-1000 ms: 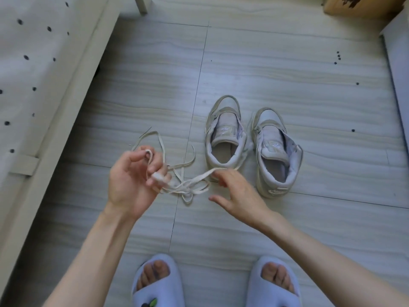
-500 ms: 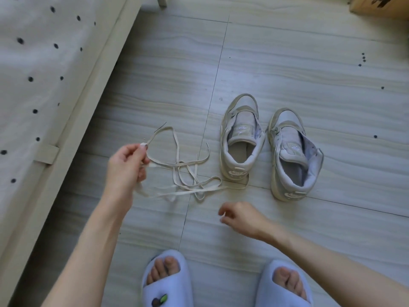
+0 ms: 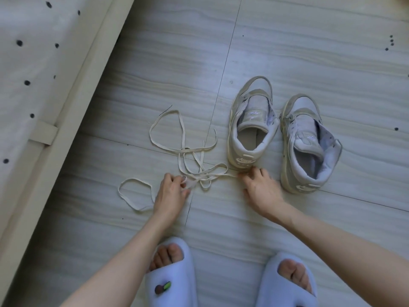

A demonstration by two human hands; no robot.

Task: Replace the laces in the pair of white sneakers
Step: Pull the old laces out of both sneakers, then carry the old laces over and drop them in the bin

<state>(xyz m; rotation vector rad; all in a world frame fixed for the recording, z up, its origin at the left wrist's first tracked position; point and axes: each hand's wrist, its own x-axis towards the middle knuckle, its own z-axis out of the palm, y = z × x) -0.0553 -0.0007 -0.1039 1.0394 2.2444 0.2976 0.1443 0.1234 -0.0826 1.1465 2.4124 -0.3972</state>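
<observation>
**Both hands down at the loose laces beside the unlaced sneakers**

At the centre of the frame a tangle of cream laces lies on the pale wood-grain floor, spread in loops toward the left, with one loop trailing out to the lower left. The left hand reaches down to the tangle's lower left edge and pinches a strand between thumb and fingertips. The right hand rests on the floor just right of the tangle, fingers spread and relaxed, its fingertips touching the lace end that runs toward the heel of the nearer sneaker; whether it actually holds that end I cannot tell.

The two white sneakers stand side by side right of centre, heels toward the bottom of the frame, both with no laces and tongues exposed. The left sneaker sits upright; the right sneaker sits just beside it, tilted slightly outward.

At the bottom of the frame the person's feet wear pale blue slippers. A bed with dotted bedding fills the upper left.
</observation>
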